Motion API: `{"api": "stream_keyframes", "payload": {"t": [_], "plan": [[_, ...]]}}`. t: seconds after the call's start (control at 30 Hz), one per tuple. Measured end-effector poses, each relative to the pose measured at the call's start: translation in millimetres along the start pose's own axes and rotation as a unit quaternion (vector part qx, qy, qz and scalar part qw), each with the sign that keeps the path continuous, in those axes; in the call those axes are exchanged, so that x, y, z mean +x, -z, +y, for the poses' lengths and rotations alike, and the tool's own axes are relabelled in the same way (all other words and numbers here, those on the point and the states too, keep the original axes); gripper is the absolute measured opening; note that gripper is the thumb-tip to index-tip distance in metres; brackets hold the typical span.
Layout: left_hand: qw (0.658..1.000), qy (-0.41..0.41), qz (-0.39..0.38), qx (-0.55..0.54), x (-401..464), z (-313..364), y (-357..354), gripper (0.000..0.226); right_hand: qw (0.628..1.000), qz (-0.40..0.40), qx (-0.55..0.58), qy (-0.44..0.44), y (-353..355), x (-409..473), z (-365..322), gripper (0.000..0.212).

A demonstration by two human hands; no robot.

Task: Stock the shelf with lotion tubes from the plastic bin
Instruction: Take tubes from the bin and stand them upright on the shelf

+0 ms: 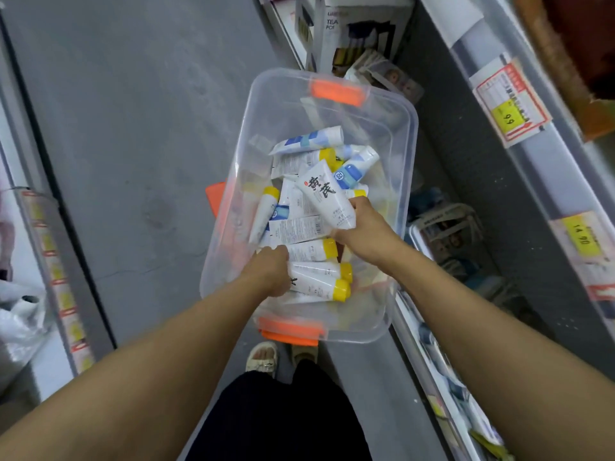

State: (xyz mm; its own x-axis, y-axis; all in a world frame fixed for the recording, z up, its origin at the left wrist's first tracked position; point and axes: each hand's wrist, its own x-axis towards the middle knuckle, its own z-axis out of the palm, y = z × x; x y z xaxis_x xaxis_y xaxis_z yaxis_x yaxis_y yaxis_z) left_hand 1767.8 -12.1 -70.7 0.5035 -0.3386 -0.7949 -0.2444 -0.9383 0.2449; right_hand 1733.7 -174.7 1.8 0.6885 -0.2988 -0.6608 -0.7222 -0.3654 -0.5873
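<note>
A dark trouser leg (279, 420) and two sandalled feet (264, 356) sit closest, at the bottom of the view, with both bare forearms reaching forward from there into a clear plastic bin (404, 134) on the grey floor (133, 128).

The step in hand looks like gathering: tubes are being picked out of the bin and none has gone to the shelf yet. The right hand (362, 224) has its fingers curled round a white tube with large black characters (324, 197), lifted clear of the pile and tilted away from the person. The left hand (271, 271) grips a bundle of white tubes with yellow caps (319, 279) lying side by side near the bin's near end, caps pointing right.

The bin has orange latches (336, 91) at the far and near ends and one on its left side. Inside, a loose heap of lotion tubes (299, 227) lies crisscrossed over most of its floor: white ones with yellow caps and several with blue labels (309, 139) toward the far end.

The next move probably calls for lifting both handfuls over the rim and turning right to the shelving (532, 161), whose rails carry red and yellow price tags (509, 104). Which shelf the tubes belong on cannot be told from here.
</note>
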Motion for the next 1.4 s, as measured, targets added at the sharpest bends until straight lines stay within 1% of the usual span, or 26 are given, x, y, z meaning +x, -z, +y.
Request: {"api": "stream_keyframes", "payload": {"t": [0.07, 0.17, 0.2, 0.3, 0.33, 0.4, 0.47, 0.5, 0.57, 0.63, 0.7, 0.73, 0.8, 0.97, 1.07, 1.1, 1.13, 1.2, 1.27, 1.33, 1.4], "plan": [[1.0, 0.0, 0.001, 0.023, 8.0, -2.6, -6.5, 0.047, 0.999, 0.009, 0.031, -0.001, -0.3, -1.2, 4.0, 0.05], [0.999, -0.001, -0.002, 0.033, 17.4, -7.1, -14.2, 0.041, 0.999, 0.023, 0.04, 0.003, -1.6, -3.0, 10.4, 0.05], [1.0, 0.002, 0.007, 0.029, 18.6, -7.9, -15.0, 0.037, 0.999, 0.029, 0.041, 0.002, -2.0, -3.7, 11.6, 0.05], [0.997, 0.026, 0.066, 0.003, 18.3, -9.0, -14.9, 0.027, 0.998, 0.044, 0.055, -0.003, -2.7, -5.6, 13.2, 0.049], [0.996, 0.035, 0.08, -0.009, 16.9, -8.9, -14.5, 0.028, 0.997, 0.048, 0.06, -0.005, -2.8, -6.2, 13.0, 0.049], [0.995, 0.042, 0.089, -0.024, 11.8, -7.7, -12.7, 0.039, 0.996, 0.058, 0.071, -0.006, -2.6, -8.8, 12.0, 0.048], [0.996, 0.034, 0.075, -0.023, 4.9, -5.0, -7.8, 0.046, 0.994, 0.07, 0.084, -0.008, -2.8, -11.5, 11.1, 0.048], [0.998, 0.023, 0.059, -0.016, 2.7, -3.2, -5.0, 0.045, 0.993, 0.076, 0.092, -0.01, -3.0, -13.2, 10.3, 0.048], [1.0, -0.004, 0.022, -0.022, -2.6, 2.2, 3.4, 0.031, 0.989, 0.087, 0.115, -0.012, -3.8, -16.3, 9.0, 0.047], [0.995, -0.013, 0.012, -0.095, -6.4, 5.0, 11.3, 0.014, 0.986, 0.098, 0.134, -0.012, -4.4, -20.4, 7.4, 0.044], [0.975, -0.018, 0.009, -0.222, -10.0, 7.4, 16.9, 0.031, 0.983, 0.109, 0.147, -0.012, -3.6, -25.5, 4.0, 0.044], [0.959, -0.029, 0.012, -0.281, -12.8, 8.9, 19.7, 0.034, 0.982, 0.115, 0.149, -0.013, -2.6, -28.2, 2.5, 0.044], [0.931, -0.058, 0.034, -0.358, -21.8, 12.8, 27.9, 0.032, 0.98, 0.129, 0.151, -0.014, 1.2, -35.1, -0.9, 0.046], [0.88, -0.131, 0.114, -0.443, -59.0, 25.4, 68.2, 0.021, 0.972, 0.166, 0.164, -0.002, 16.9, -62.9, -14.9, 0.042], [0.838, -0.143, 0.151, -0.504, -86.4, 39.9, 98.4, 0.007, 0.966, 0.182, 0.183, 0.022, 28.7, -84.3, -28.0, 0.043], [0.826, -0.142, 0.156, -0.522, -94.9, 46.0, 108.0, 0.007, 0.962, 0.19, 0.193, 0.034, 33.2, -92.9, -33.7, 0.043], [0.819, -0.141, 0.158, -0.533, -103.6, 52.5, 117.6, 0.012, 0.957, 0.199, 0.205, 0.044, 37.8, -101.1, -39.9, 0.042], [0.826, -0.14, 0.177, -0.517, -120.5, 64.2, 136.2, 0.022, 0.947, 0.212, 0.233, 0.058, 48.3, -118.2, -53.3, 0.039], [0.838, -0.152, 0.206, -0.482, -141.1, 72.9, 155.3, 0.024, 0.937, 0.23, 0.253, 0.067, 59.7, -135.3, -66.2, 0.032], [0.848, -0.17, 0.212, -0.455, -162.3, 81.1, 172.6, 0.031, 0.926, 0.256, 0.264, 0.083, 72.6, -153.5, -78.4, 0.026], [0.848, -0.2, 0.207, -0.446, -187.1, 90.0, 188.5, 0.032, 0.911, 0.285, 0.279, 0.102, 85.9, -174.7, -90.9, 0.026]]}}
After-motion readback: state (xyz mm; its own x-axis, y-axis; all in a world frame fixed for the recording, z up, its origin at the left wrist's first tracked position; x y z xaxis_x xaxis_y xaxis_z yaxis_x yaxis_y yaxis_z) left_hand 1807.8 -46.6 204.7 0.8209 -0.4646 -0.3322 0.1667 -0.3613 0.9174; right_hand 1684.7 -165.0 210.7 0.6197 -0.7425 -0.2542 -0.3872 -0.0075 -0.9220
